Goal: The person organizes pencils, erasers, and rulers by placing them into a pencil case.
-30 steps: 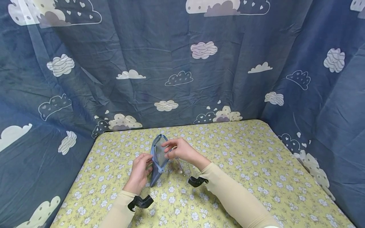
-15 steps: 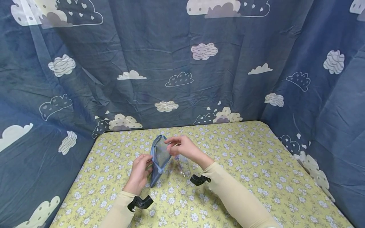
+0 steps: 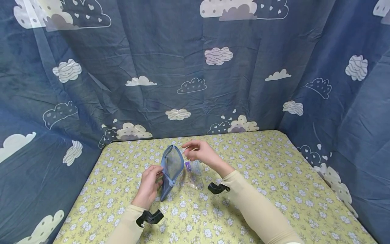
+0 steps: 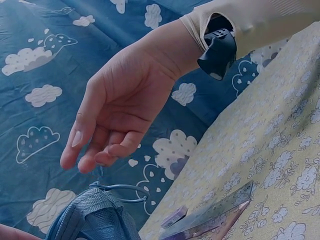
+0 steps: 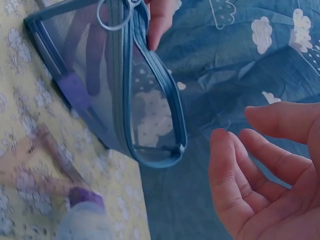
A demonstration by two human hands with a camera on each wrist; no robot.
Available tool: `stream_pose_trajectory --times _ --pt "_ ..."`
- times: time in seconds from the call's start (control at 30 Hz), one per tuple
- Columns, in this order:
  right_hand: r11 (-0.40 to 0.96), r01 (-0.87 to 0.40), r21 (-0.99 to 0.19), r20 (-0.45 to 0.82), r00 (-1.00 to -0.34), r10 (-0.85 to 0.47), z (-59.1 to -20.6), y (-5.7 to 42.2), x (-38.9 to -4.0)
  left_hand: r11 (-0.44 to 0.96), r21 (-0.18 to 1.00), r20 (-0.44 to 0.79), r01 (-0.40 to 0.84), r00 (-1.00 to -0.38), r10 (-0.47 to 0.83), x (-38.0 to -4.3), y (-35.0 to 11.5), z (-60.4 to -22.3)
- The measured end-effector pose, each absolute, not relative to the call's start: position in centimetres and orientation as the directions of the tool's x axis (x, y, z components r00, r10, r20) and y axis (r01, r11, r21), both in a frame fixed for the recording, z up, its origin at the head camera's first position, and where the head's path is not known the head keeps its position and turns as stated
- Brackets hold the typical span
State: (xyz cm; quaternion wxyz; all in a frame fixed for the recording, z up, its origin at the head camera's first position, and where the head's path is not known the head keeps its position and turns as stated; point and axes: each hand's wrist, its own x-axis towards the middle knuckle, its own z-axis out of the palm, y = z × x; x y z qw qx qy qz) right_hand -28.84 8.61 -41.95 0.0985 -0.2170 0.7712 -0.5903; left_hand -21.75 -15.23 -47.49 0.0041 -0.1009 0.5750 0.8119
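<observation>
Over yellow cloth, blue pouch tilts w/ mouth gaping; L hand grips its side edge. R hand is nr the mouth, fingers loosely bent, thumb apart. Purple item & clear item lie on cloth, R of pouch.

A curtained booth: cloud-print drapes wall a flowered table.

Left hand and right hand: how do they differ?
The left hand grips the blue pouch; the right hand holds nothing visible. In the head view, the left hand sits lower, the right hand higher and apart from the pouch. Both come out of cream sleeves.
</observation>
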Motion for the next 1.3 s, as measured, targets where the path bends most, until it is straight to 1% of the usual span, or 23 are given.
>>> stream_pose_trajectory --times 0.17,0.43,0.9,1.3 --pt "0.203 -0.223 -0.954 0.118 -0.896 -0.429 -41.6 9.4 -29.2 -0.335 0.934 -0.170 -0.125 -0.980 -0.108 -21.8 -15.2 -47.5" --pt "0.211 -0.236 -0.948 0.127 -0.894 -0.430 -41.7 10.4 -30.1 -0.326 0.937 -0.166 -0.122 -0.980 -0.110 -21.8 -15.2 -47.6" --pt "0.231 -0.214 -0.949 0.114 -0.917 -0.383 -44.4 12.1 -32.5 -0.322 0.938 -0.174 -0.129 -0.978 -0.117 -21.8 -15.1 -47.6" --pt "0.227 -0.106 -0.968 0.025 -0.942 -0.334 -47.3 13.1 -34.5 -0.323 0.937 -0.180 -0.135 -0.977 -0.113 -21.8 -15.2 -47.6"
